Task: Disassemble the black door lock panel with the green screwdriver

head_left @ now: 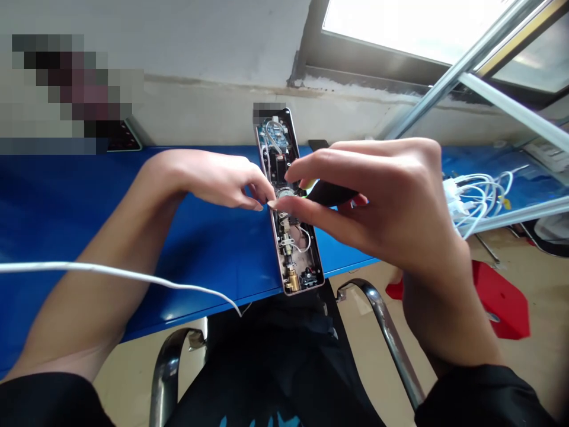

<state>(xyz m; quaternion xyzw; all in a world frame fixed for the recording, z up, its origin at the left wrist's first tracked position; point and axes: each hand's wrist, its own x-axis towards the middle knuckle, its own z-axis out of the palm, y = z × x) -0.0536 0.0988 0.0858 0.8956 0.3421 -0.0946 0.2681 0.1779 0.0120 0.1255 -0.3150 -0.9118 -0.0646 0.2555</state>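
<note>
A long, narrow device housing [317, 261] lies open on the bench, its near end at the bench's front edge. Inside it are a blue circuit board [278, 137], white wires and a brass fitting [292, 280]. My left hand [217, 178] is at the housing's left rim, its fingers bent together; whatever they pinch is too small to make out. Over the middle of the housing, my right hand [382, 196] is closed around a black-handled tool [331, 193], whose tip is hidden. My right thumb reaches to the left fingertips.
The blue bench [208, 249] runs along a wall. White cables [478, 198] are bundled at the right by a metal frame [448, 77]. One white cable [146, 277] crosses above my left forearm. Chair armrests [382, 320] flank my lap; a red object [502, 302] is on the floor.
</note>
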